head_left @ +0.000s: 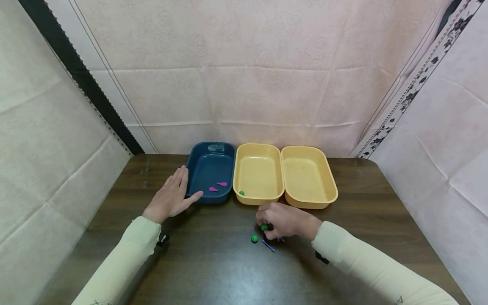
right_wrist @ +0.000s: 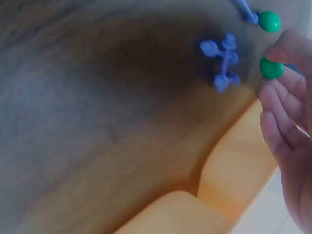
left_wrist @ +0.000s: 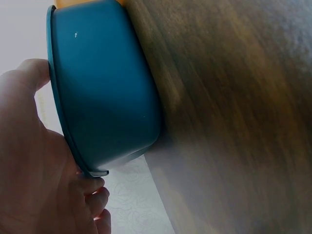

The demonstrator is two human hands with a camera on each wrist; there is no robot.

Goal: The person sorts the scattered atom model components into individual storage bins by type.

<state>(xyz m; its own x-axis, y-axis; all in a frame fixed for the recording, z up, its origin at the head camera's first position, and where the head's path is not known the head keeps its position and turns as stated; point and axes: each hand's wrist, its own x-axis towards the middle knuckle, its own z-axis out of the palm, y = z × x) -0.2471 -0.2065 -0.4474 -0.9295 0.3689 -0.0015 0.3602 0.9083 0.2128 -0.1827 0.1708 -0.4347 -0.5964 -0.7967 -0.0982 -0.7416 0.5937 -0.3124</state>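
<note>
Bead, green, sits pinched at the tip of the right grip.

A blue tub, set on a brown table, is touched along its rim by the left hand.

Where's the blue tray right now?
In the head view, the blue tray is leftmost of three, just left of the middle yellow tray; the left hand touches its left rim.

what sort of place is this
Probably a small, screened-off work booth: pale patterned sheets enclose three sides of a wood-grain table, with a blue tray and two yellow trays near its far edge.
</note>
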